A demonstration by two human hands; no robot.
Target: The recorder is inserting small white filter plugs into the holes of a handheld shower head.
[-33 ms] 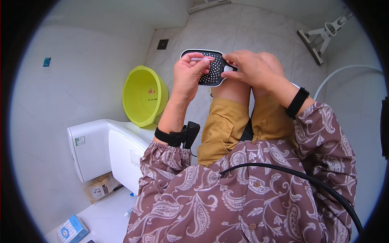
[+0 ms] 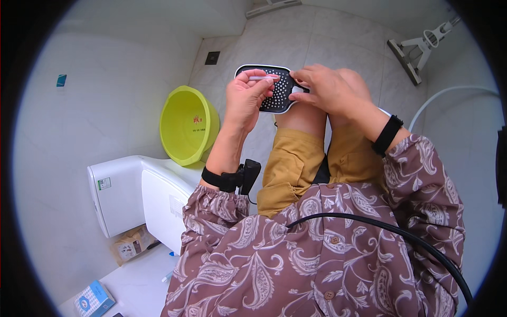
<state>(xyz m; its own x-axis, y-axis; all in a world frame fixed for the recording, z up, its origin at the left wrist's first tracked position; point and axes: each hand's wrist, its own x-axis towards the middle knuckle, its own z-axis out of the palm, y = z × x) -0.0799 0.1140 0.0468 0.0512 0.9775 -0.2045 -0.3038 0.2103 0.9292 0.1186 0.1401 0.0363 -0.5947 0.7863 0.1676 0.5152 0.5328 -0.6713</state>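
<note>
A rectangular shower head with a black face, pale round nozzles and a white rim lies over my knees, face up. My right hand is closed round its neck at the right end, thumb and fingers on either side. Between the thumb and fingers of my left hand is pinched a thin white stick. It lies nearly level over the nozzles. My left fingers hide part of the face, and whether the stick's tip touches a nozzle I cannot tell.
To the left, a yellow-green basin stands tilted beside a white toilet. A floor drain is set near the far wall. A mop and a pale hose are at the right. A blue-and-white box sits lower left.
</note>
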